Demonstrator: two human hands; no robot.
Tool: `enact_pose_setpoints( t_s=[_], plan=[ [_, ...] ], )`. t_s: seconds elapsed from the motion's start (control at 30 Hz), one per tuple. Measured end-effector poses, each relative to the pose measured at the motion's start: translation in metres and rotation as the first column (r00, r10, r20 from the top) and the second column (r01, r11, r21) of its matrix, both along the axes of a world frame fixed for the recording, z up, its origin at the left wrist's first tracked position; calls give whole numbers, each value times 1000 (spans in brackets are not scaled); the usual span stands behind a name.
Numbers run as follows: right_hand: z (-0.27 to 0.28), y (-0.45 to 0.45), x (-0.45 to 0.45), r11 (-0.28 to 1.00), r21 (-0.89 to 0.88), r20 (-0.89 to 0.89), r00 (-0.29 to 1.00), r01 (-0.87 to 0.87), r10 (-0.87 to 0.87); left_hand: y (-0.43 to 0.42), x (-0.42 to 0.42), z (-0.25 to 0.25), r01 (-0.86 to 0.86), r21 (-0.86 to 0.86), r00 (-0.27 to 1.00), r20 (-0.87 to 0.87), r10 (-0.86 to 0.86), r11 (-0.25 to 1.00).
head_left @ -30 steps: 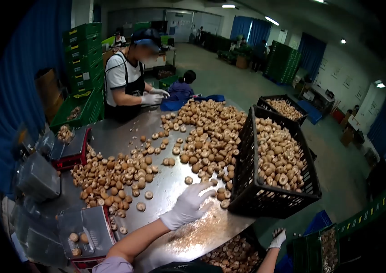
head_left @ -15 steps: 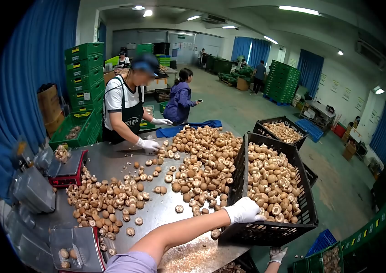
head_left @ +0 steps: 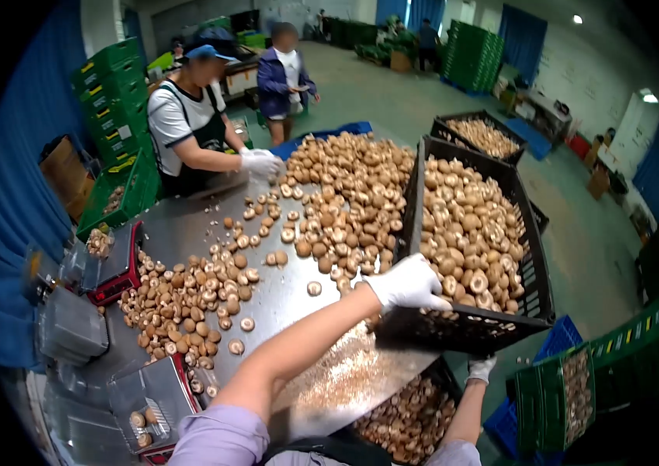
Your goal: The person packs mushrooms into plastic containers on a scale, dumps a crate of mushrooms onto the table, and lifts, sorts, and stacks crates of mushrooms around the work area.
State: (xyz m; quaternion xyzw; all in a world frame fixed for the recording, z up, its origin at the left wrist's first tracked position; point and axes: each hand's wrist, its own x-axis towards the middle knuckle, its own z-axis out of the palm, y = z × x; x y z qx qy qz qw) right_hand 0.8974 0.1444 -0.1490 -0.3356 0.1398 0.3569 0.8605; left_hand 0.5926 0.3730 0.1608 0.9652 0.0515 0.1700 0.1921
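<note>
A black plastic crate (head_left: 471,320) full of shiitake mushrooms (head_left: 469,233) stands at the table's right edge. My left hand (head_left: 409,285), in a white glove, is closed over its near left rim. Under the near bottom edge, my right hand (head_left: 482,368), gloved too, touches the crate from below; its fingertips are partly hidden. Left of the crate, a large heap of mushrooms (head_left: 353,186) spreads over the metal table (head_left: 283,299). A smaller pile (head_left: 182,303) lies further left. Below the table's edge sits another crate of mushrooms (head_left: 411,419).
Across the table a co-worker (head_left: 197,124) holds both gloved hands together by the heap. A person in a purple jacket (head_left: 283,78) stands behind. Red scales (head_left: 116,268) and clear plastic boxes (head_left: 73,326) line the left side. Green crates (head_left: 554,396) stand low on the right.
My view has tilted down. My right hand has come up against the crate's underside, while my left stays on the rim. The co-worker's hands have come together, and the person in purple has turned.
</note>
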Motion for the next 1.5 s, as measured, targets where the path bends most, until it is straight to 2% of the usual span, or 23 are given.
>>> enact_pose_setpoints(
  t_s=[0.07,0.13,0.17,0.2,0.27,0.3,0.33,0.4,0.43,0.47,0.5,0.57,0.6,0.63,0.67,0.73,0.8,0.97,1.2,1.27,1.33,1.47,1.5],
  plan=[
    [4,-9,-25,998,-10,-97,993,63,-64,0,-16,-3,-7,45,999,48,5,999],
    [1,-28,-48,998,54,-33,999,-20,22,-4,-31,-6,2,-2,987,160,-2,1000],
    [33,-26,-75,998,55,-20,999,35,-34,-4,-37,-5,12,43,992,127,-17,999],
    [-15,-41,-58,993,109,-35,998,-52,56,-7,-42,-5,15,69,998,64,-19,997],
    [-15,-49,-69,990,137,-61,998,39,-30,-17,-49,4,36,153,997,-73,-25,988],
    [-19,-57,-69,988,133,-168,984,80,-58,-25,-52,4,35,217,999,-21,-31,976],
    [-11,-61,-76,987,162,-129,992,22,-1,-37,-55,12,25,189,991,-132,1,982],
    [-18,-66,-70,979,193,-27,998,-58,65,-51,-55,27,-9,204,994,-108,32,979],
    [-49,-82,-57,961,-209,480,837,-182,263,-59,-52,22,-53,180,990,-116,75,982],
    [-55,-81,-47,879,-423,617,640,-221,458,-67,-48,16,-104,156,985,-121,124,982],
    [-61,-80,-38,780,-604,686,393,-163,613,-75,-45,9,-149,182,983,-80,166,972],
    [-24,-83,-52,725,-666,656,323,-177,682,-80,-35,-3,-242,217,966,-35,255,946],
    [-16,-86,-44,850,-324,514,677,-416,527,-78,-32,-13,-276,243,960,15,281,930],
    [-8,-89,-37,924,78,163,919,-374,358,-78,-37,-20,-338,203,928,236,289,919],
    [10,-81,-44,958,96,41,963,-269,266,-78,-40,-24,-367,193,913,260,313,910],
    [41,-71,-58,982,-27,51,981,-185,187,-77,-52,-32,-397,245,892,331,309,884],
    [68,-63,-73,981,-138,117,982,-135,152,-71,-69,-36,-406,239,881,360,308,882],
    [151,-48,-113,927,-373,402,907,35,127,-69,-125,-45,-455,44,807,443,390,890],
    [298,-15,-187,791,-530,748,607,305,267,-91,-175,-80,-541,-160,668,515,537,826],
    [330,-8,-205,769,-536,784,542,347,302,-96,-186,-107,-559,-208,649,493,580,802],
    [351,-1,-226,753,-545,799,500,368,334,-95,-198,-141,-576,-249,555,580,596,778],
    [370,23,-273,709,-597,778,487,375,397,-103,-208,-237,-527,-580,374,498,782,621],
    [353,23,-269,801,-480,856,388,357,340,-105,-211,-257,-478,-644,366,472,802,597]
  ],
)
